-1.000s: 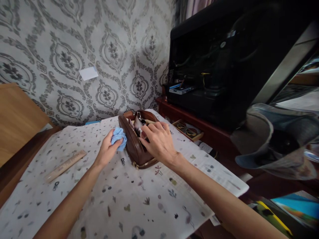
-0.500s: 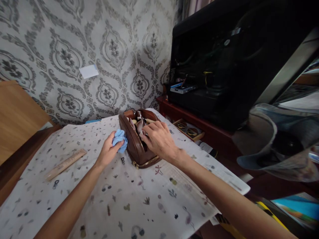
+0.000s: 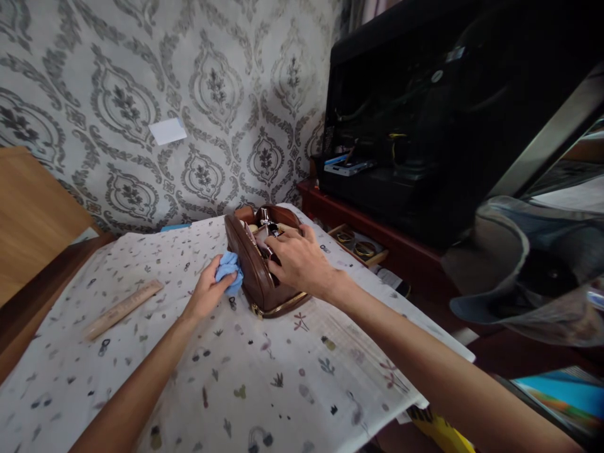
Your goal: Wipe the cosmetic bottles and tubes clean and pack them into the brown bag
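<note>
A brown zippered toiletry bag (image 3: pixel 250 261) stands unzipped on the cloth-covered table, with several small cosmetic items packed inside. My left hand (image 3: pixel 207 290) is closed around a crumpled blue cloth (image 3: pixel 229 274), right beside the bag's left side. Over the bag's opening is my right hand (image 3: pixel 302 261), its fingers bent down among the contents. The fingertips are partly hidden, so whether they grip an item cannot be made out. To the left, a beige tube (image 3: pixel 123 309) lies on the patterned cloth (image 3: pixel 264 390).
A large black-fronted cabinet or screen (image 3: pixel 401 126) rises on the right. Below it sits a small wooden tray (image 3: pixel 361 245) with round gold-rimmed items. A grey mesh-like bin (image 3: pixel 491 264) is at far right. A wooden panel (image 3: pixel 38 220) borders the left.
My right hand has shifted slightly, its fingers moving over the bag's contents. My left hand still holds the blue cloth, a touch lower and to the right.
</note>
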`<state>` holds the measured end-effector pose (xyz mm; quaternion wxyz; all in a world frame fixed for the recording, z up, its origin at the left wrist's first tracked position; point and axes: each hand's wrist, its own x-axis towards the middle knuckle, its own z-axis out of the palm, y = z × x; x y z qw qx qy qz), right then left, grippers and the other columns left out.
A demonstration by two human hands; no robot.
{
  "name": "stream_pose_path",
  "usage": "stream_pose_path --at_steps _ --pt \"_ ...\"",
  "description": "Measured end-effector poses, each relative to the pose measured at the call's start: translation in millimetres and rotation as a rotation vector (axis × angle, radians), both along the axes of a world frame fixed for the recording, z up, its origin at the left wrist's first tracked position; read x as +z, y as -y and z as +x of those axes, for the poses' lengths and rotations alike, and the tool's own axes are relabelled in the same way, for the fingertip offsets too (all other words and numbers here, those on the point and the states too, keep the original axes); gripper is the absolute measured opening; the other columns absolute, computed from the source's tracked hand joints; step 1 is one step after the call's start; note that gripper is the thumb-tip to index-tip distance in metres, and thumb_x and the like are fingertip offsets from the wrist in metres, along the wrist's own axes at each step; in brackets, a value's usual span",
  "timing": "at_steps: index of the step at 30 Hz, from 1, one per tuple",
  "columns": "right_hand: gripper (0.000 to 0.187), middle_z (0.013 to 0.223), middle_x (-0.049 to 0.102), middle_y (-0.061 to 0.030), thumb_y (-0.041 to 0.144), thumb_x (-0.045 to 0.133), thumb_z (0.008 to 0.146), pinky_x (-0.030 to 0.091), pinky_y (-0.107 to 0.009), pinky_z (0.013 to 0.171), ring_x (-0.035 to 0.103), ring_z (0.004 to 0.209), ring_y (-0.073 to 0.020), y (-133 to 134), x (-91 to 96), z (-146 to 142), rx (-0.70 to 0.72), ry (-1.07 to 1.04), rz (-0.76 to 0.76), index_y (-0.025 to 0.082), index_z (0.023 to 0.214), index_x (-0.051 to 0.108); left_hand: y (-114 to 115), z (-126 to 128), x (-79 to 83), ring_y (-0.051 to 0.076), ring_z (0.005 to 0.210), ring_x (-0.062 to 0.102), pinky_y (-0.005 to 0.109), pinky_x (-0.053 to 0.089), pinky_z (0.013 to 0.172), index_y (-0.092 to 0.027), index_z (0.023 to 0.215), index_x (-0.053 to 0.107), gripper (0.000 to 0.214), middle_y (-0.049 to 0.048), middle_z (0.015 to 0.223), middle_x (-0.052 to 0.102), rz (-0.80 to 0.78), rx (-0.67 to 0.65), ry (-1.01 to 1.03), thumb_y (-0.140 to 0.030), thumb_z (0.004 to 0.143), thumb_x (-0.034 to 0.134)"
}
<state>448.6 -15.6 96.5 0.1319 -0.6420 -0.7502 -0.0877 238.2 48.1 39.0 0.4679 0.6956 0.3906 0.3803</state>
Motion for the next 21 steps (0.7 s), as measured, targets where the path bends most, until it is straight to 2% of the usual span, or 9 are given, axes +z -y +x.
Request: stream_pose_path --at_steps 7,12,14,17,21 --pt "0.024 0.113 0.074 -0.0138 0.027 0.052 0.096 0.026 -0.049 0.106 0.056 0.122 -0.0323 0 2.8 3 0.014 0.012 -0.054 0.016 0.112 0.066 -1 -1 -8.9 0.014 0.077 0.054 0.025 0.045 0.074 -0.019 0.099 0.057 0.038 -0.0026 0.081 0.056 -0.030 -0.005 0.055 -0.043 0.075 0.074" --pt "0.025 0.112 0.074 -0.0149 0.031 0.051 0.100 0.028 -0.050 0.106 0.054 0.126 -0.0332 0 5.3 7 0.065 0.005 -0.054 0.016 0.112 0.068 -4 -4 -14.7 0.015 0.079 0.055 0.024 0.046 0.075 -0.019 0.100 0.059 0.039 -0.0021 0.082 0.057 -0.022 0.004 0.064 -0.043 0.075 0.075" --pt "0.028 0.113 0.074 -0.0143 0.032 0.049 0.102 0.032 -0.048 0.105 0.057 0.123 -0.0318 -1 4.5 10 0.074 -0.048 -0.020 0.017 0.115 0.068 -4 -6 -15.4 0.016 0.084 0.057 0.026 0.047 0.079 -0.019 0.104 0.059 0.041 -0.0006 0.088 0.060 -0.020 0.010 0.051 -0.043 0.075 0.075" --pt "0.030 0.111 0.074 -0.0117 0.030 0.044 0.104 0.039 -0.039 0.096 0.065 0.108 -0.0256 -5 1.5 19 0.076 -0.192 0.062 0.018 0.116 0.069 -3 -15 -14.0 0.016 0.084 0.058 0.027 0.048 0.080 -0.019 0.104 0.057 0.042 0.0001 0.090 0.059 -0.007 0.028 0.007 -0.046 0.075 0.073" --pt "0.032 0.097 0.075 -0.0091 0.027 0.042 0.104 0.044 -0.031 0.080 0.068 0.091 -0.0211 0 -4.1 32 0.060 -0.443 0.236 0.018 0.099 0.073 -1 -37 -10.8 0.018 0.082 0.058 0.028 0.049 0.079 -0.020 0.100 0.055 0.042 0.0001 0.086 0.057 0.055 0.121 -0.130 -0.052 0.076 0.068"
